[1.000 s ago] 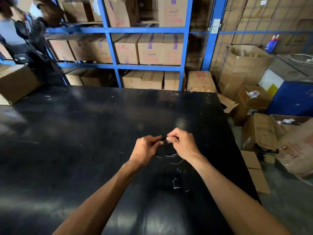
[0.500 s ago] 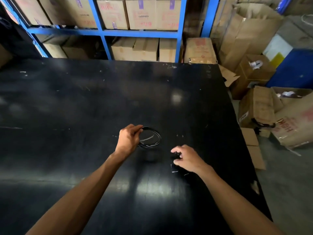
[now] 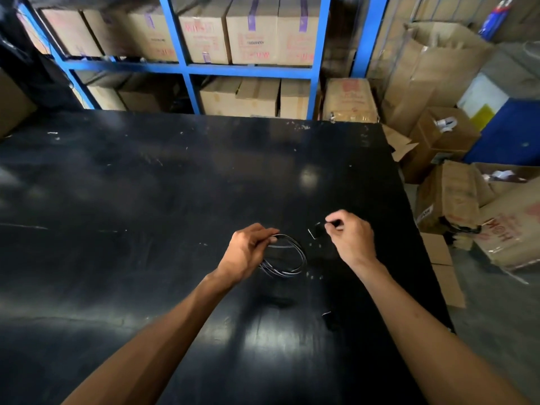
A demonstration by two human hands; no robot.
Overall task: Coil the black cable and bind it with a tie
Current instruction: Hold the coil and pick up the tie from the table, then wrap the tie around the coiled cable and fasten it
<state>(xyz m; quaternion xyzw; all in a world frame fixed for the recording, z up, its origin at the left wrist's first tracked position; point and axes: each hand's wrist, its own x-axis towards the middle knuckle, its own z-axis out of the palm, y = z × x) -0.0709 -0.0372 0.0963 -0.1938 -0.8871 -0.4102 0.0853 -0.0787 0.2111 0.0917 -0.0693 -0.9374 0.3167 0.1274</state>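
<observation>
Coil (image 3: 285,255) of black cable pinched in left hand (image 3: 247,252); right hand (image 3: 350,238) pinches a tie (image 3: 317,229). Wrap it just beyond the left fingertips, snugly.

Left hand (image 3: 247,252) pinches the coiled black cable (image 3: 285,257) at its near-left edge, loops hanging in a loose ring just above the dark worktop (image 3: 146,200). Right hand (image 3: 352,239) is up beside it, fingers (image 3: 331,222) closed on a small dark tie (image 3: 317,229), clear of the coil. A few small bits lie scattered on the worktop between and below the hands. Behind, blue shelving (image 3: 248,68) is packed with cardboard boxes (image 3: 251,30).
</observation>
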